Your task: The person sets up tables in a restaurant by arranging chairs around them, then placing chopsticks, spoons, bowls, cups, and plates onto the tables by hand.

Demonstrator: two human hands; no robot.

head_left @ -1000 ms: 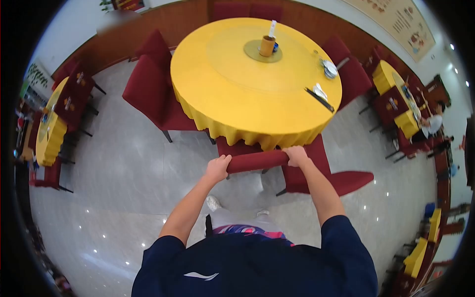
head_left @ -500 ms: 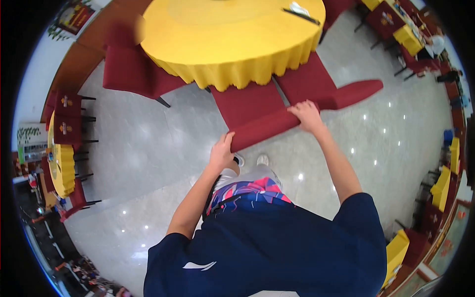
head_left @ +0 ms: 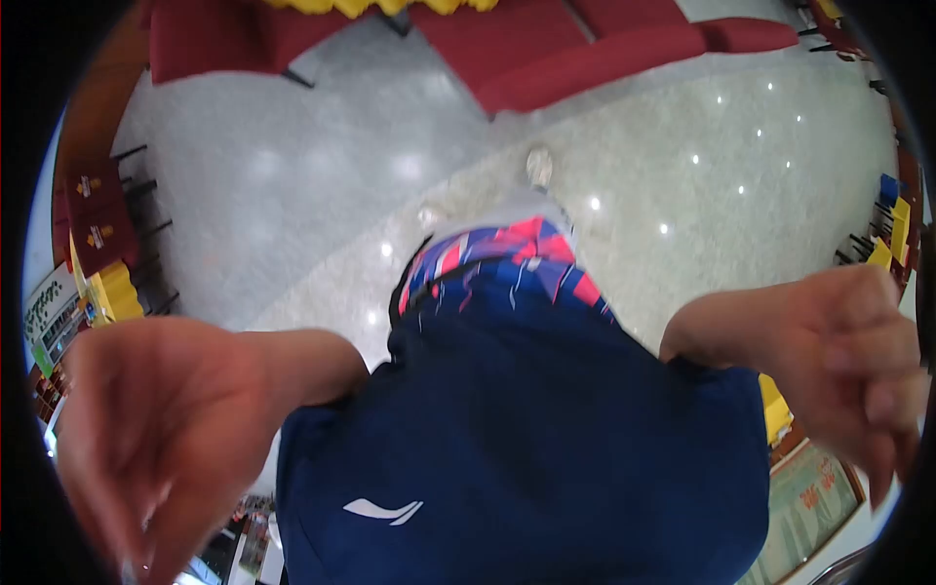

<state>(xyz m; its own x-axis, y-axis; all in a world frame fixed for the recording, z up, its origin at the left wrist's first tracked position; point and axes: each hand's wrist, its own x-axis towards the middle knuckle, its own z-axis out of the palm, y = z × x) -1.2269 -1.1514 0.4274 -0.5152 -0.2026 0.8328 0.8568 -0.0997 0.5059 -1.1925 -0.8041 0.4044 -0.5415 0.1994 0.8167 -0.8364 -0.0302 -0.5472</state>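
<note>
My left hand (head_left: pixel 161 439) is raised close to the camera on the left, its palm partly showing and fingers bent downward, slightly blurred. Nothing shows in it. On the right, my right hand (head_left: pixel 838 356) is also raised near the lens, with loosely curled fingers and nothing visible in them. Both hands are well away from the dark red chairs. One chair's padded backrest (head_left: pixel 595 73) spans the top of the view, with its seat (head_left: pixel 497 39) behind it. I wear a navy shirt (head_left: pixel 526 419) between the two hands.
Another red chair (head_left: pixel 224 39) stands at the upper left, beside the edge of a yellow tablecloth (head_left: pixel 380 5). More chairs (head_left: pixel 93 210) and a yellow-covered table (head_left: pixel 115 292) line the left side. My shoe (head_left: pixel 539 166) rests on shiny grey floor tiles (head_left: pixel 331 175).
Both hands have let go of the chair backrest and come up toward the camera, apart. The chairs and yellow table have shifted upward in view; the tabletop is out of sight.
</note>
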